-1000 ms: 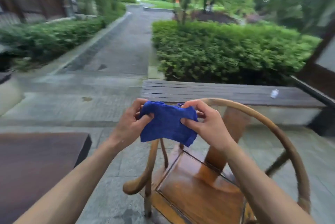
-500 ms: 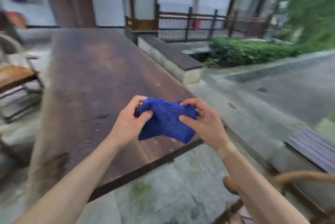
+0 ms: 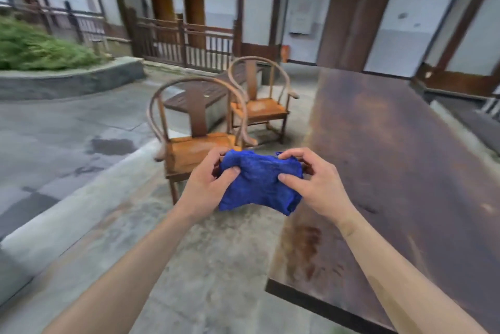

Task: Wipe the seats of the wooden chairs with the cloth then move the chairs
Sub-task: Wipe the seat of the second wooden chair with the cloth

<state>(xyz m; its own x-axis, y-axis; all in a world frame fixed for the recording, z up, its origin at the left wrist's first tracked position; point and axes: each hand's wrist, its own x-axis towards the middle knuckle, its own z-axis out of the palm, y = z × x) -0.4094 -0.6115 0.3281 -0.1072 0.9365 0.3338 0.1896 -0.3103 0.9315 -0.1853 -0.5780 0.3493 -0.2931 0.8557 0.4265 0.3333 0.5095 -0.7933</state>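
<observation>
Both hands hold a blue cloth (image 3: 259, 185) up in front of the body. The left hand (image 3: 208, 185) grips the left end, with the thumb pressed on top and the fingers curled behind. The right hand (image 3: 313, 185) pinches the right end the same way. The cloth is bunched and hangs a little between them. It is in the air and touches no chair.

Two wooden chairs stand ahead on the stone floor (image 3: 211, 266). The near chair (image 3: 197, 128) has a round curved back and an orange-brown seat, and its seat is partly hidden behind the left hand and the cloth. The far chair (image 3: 259, 101) stands just behind it and a bit to the right, and looks the same. A long dark counter (image 3: 392, 171) runs along the right side, close to both chairs.

I think the step now is getting the cloth ready, folding or bunching it into a pad. No seat is being wiped at this moment. The next move would be to step up to the near chair, bring the cloth down flat on the seat, and rub it across. One hand could do the wiping. The chair's curved arms stick out, so the hand has to go in between them.

I can see no words, brands or labels to read. A pale board hangs on the far wall (image 3: 300, 22), but it is too blurry to read.
</observation>
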